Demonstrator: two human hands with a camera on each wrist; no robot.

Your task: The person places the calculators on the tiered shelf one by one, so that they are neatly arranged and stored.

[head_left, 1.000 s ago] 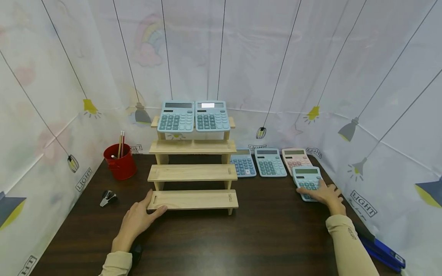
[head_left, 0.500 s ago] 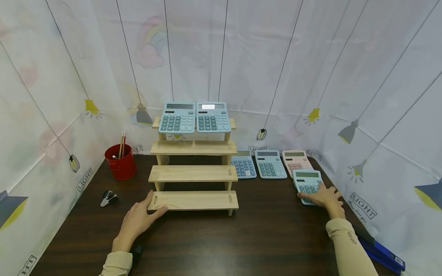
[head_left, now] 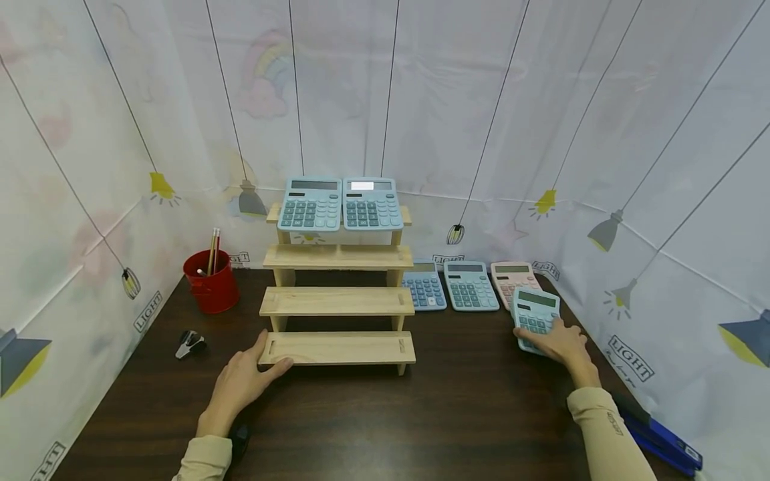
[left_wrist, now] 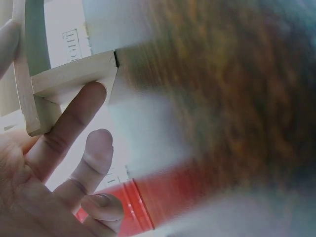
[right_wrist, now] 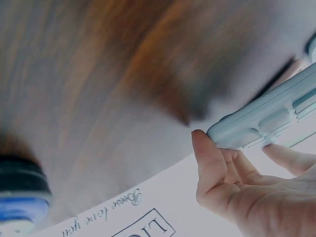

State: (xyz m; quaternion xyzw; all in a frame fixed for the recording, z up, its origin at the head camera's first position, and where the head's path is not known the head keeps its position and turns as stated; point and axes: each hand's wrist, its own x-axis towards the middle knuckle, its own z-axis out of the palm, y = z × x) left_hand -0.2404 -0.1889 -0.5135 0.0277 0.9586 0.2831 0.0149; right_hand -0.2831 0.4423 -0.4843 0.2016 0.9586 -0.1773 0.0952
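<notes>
A light-blue calculator (head_left: 535,316) is gripped by the right hand (head_left: 558,343) and held tilted, its near end raised off the dark surface (head_left: 457,407) (right side). The wooden stepped shelf (head_left: 339,347) is touched at its lowest left corner by the left hand (head_left: 240,383), fingers straight.

Calculators (head_left: 469,286) right of stepped shelf (head_left: 337,300)

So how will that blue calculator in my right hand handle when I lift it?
The calculator looks like rigid plastic, so it probably won't flex. It's thin and flat, likely light. Your right hand grips only its lower edge, so it might tip.
</notes>
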